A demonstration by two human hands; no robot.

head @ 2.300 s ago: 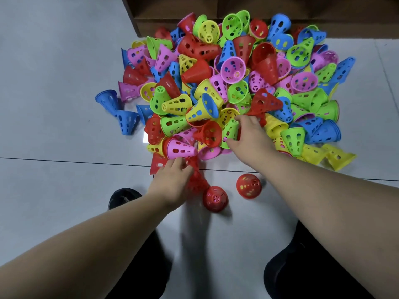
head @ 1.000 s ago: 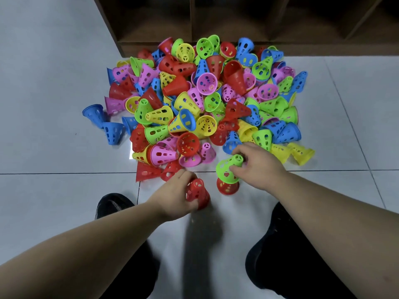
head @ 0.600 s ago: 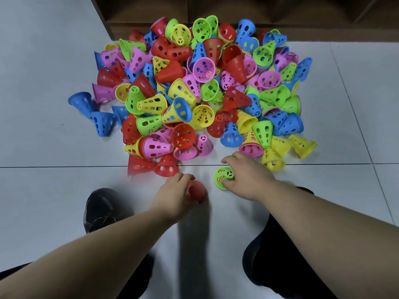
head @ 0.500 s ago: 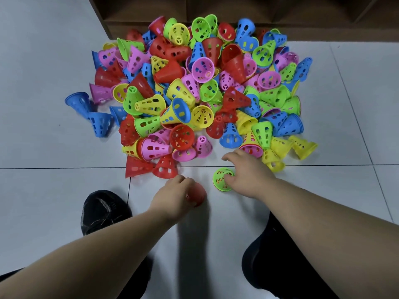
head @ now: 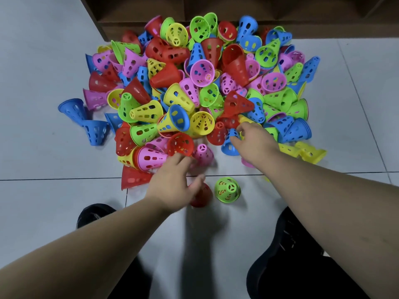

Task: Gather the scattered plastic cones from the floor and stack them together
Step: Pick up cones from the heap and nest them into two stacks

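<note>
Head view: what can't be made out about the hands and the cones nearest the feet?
All in the head view:
Left hand: motion-blurred; contact with the red cone it partly covers is unclear.
Right hand: its curled fingers hide whether it grips the blue cone.
Green cone: seen from above, so how many are nested is unclear.
Pink cone: mostly hidden under the right wrist.

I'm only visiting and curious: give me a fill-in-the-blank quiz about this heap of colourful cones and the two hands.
The lone cone standing on the floor between the forearms is ____. The right hand reaches a small upright cone at the pile's near edge, coloured ____. Beneath the thumb of the left hand, the blurred cone is ____.
Missing words: green; blue; red.
</note>
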